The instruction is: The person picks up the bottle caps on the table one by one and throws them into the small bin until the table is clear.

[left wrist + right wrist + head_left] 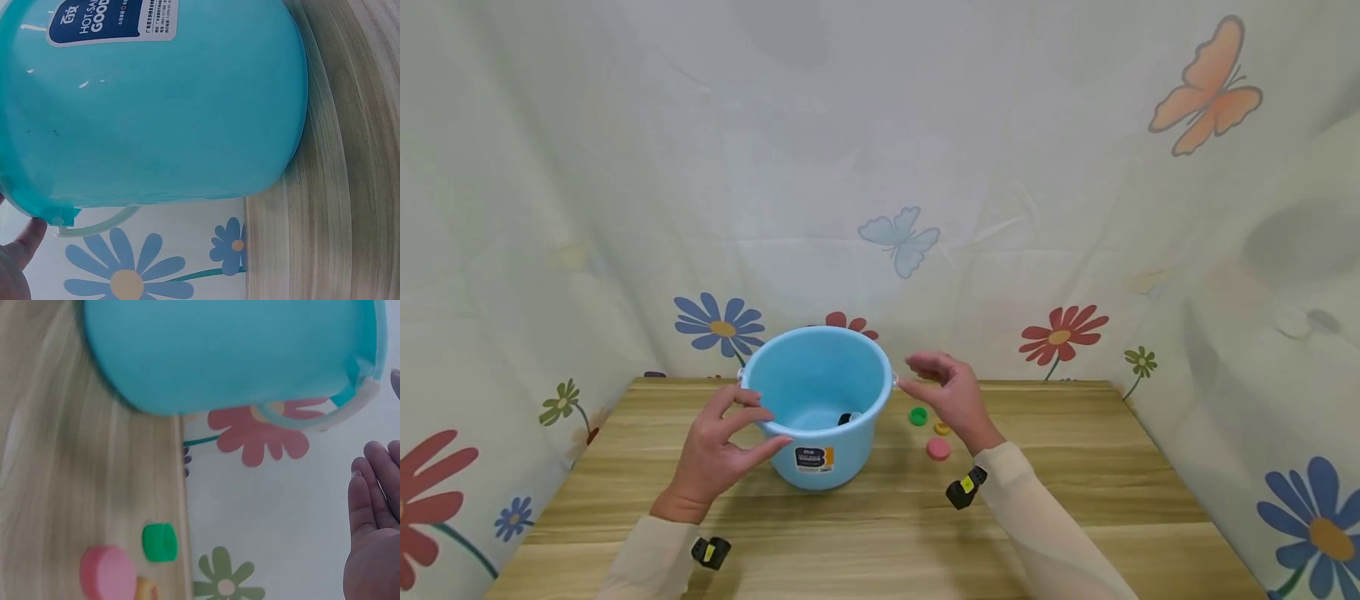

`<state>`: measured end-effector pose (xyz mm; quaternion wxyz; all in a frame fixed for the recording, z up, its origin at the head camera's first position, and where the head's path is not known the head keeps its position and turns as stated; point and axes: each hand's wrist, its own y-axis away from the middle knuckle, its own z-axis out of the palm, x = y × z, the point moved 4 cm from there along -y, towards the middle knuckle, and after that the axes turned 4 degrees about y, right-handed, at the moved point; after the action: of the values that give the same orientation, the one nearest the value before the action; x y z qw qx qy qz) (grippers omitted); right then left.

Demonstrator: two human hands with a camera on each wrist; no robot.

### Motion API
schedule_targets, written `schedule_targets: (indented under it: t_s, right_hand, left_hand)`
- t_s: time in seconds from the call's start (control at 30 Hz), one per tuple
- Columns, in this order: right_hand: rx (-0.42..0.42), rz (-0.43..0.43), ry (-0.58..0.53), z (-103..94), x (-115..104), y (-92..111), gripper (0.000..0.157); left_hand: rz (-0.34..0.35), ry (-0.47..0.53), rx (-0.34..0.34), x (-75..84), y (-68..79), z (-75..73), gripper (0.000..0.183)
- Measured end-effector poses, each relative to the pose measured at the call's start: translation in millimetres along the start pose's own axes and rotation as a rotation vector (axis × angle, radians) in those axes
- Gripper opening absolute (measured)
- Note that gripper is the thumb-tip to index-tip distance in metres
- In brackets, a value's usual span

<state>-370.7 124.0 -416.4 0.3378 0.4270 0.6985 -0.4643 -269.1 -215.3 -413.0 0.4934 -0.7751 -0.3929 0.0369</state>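
A light blue plastic bucket (823,458) with a label (814,458) stands upright on the table. My left hand (722,442) is at its near-left rim, fingers over the edge and thumb toward the front; in the left wrist view, a fingertip (34,232) appears against the rim by the handle lug. Beyond the bucket's right side my right hand (951,396) is raised, its thumb near the handle joint. In the right wrist view its fingers (360,500) extend loosely, apart from the pale handle (331,419). Inside the bucket lies a small black object (845,418), partly hidden by the rim.
Right of the bucket lie a green cap (918,416), a yellow piece (942,428) and a pink round cap (937,449), below my right hand. The wooden table (850,550) meets a flower-printed curtain (1000,275) at the back and sides.
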Motion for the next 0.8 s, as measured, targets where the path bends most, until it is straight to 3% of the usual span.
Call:
schedule_targets:
  t_s: [0.5, 0.8]
  right_hand:
    - [-0.005, 0.036, 0.014, -9.9, 32.1, 17.4, 0.043]
    - [0.006, 0.102, 0.085, -14.6, 48.5, 28.2, 0.044]
  left_hand:
    - [0.007, -0.010, 0.000, -1.2, 0.2, 0.6, 0.037]
    - [-0.019, -0.016, -0.020, -1.2, 0.3, -0.2, 0.037]
